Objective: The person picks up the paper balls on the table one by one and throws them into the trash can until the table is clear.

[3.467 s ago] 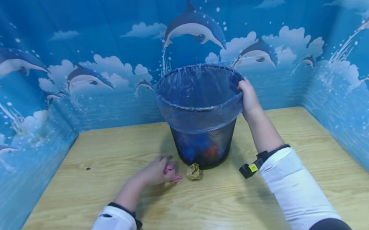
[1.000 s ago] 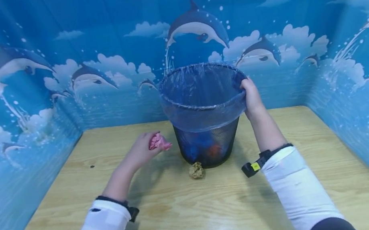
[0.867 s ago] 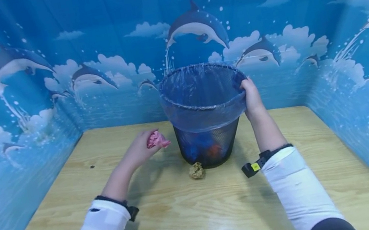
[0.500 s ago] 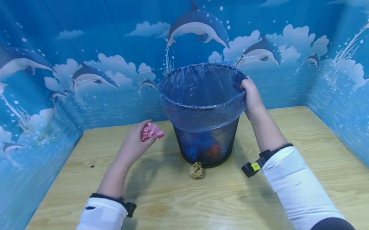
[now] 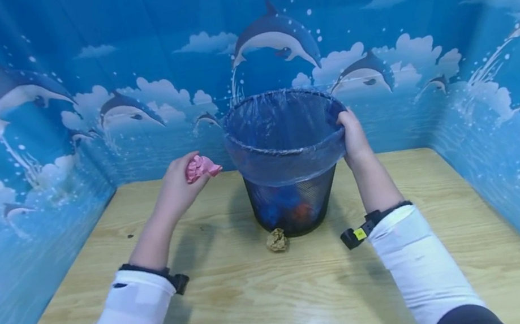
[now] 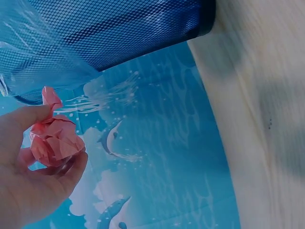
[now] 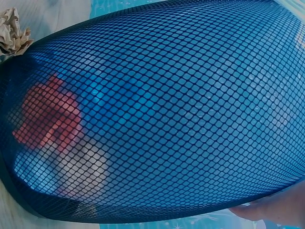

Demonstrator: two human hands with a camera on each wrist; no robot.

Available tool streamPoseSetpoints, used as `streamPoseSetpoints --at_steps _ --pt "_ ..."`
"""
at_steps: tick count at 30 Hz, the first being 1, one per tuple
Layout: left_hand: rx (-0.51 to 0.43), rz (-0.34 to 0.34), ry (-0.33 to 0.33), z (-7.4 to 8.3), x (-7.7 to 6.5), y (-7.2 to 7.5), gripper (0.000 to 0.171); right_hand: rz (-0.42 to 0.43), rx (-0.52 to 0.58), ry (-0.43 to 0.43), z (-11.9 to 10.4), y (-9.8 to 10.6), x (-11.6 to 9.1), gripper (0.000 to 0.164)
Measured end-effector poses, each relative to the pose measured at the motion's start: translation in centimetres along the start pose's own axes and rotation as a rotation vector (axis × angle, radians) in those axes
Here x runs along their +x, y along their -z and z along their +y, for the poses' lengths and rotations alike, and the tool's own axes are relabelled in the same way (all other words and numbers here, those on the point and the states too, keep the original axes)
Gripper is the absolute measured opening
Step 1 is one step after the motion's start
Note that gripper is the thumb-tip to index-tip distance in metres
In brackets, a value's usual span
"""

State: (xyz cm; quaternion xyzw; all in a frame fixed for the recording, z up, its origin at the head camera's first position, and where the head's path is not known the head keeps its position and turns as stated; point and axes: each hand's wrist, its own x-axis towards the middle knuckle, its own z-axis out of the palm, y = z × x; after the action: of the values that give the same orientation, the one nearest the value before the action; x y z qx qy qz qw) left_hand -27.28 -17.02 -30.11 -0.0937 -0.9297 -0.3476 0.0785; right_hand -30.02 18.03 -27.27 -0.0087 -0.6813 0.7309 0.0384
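Observation:
In the head view my left hand [image 5: 179, 187] holds a crumpled ball of pink paper [image 5: 201, 168] in the air, left of the waste bin's rim. Thumb and fingers curl round the pink paper [image 6: 56, 140] in the left wrist view. My right hand [image 5: 355, 137] grips the right side of the rim of a black mesh waste bin [image 5: 293, 196], lined with a blue translucent bag [image 5: 286, 166]. A crumpled brown paper ball [image 5: 276, 240] lies on the table at the bin's front foot. Through the mesh, red paper [image 7: 50, 114] and pale and blue lumps show near the bottom.
The bin stands on a light wooden table [image 5: 243, 308] towards its back edge. Blue dolphin-printed curtains [image 5: 146, 37] enclose the back and both sides. A small dark mark [image 5: 130, 236] is on the table at the left.
My left hand has picked the pink paper ball up from beside the bin's base and raised it, drifting slightly left. The right hand keeps its grip on the rim; the brown ball stays put.

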Motion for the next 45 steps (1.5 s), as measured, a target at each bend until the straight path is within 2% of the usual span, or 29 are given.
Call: streamPoseSetpoints --at_steps 7,14,20,27,34,45 --pt "-0.002 0.065 0.002 1.3 0.6 1.1 0.061 0.012 0.015 -0.001 -0.2 0.0 0.0 0.078" --pt "-0.033 0.129 -0.008 3.3 1.2 2.2 0.062 0.013 0.026 0.001 -0.1 -0.1 0.1 0.079" --pt "-0.03 0.152 -0.019 5.0 2.0 3.0 0.062 0.015 0.067 -0.005 0.0 -0.1 0.1 0.08" --pt "-0.022 0.162 -0.028 6.7 2.6 3.7 0.063 0.022 0.05 -0.013 0.0 -0.1 0.1 0.079" --pt "-0.028 0.169 -0.082 8.5 3.2 3.8 0.064 0.007 0.048 -0.011 0.0 -0.1 0.1 0.078" --pt "-0.053 0.125 -0.158 11.4 4.1 2.4 0.062 0.013 0.032 -0.001 0.1 0.0 0.0 0.079"
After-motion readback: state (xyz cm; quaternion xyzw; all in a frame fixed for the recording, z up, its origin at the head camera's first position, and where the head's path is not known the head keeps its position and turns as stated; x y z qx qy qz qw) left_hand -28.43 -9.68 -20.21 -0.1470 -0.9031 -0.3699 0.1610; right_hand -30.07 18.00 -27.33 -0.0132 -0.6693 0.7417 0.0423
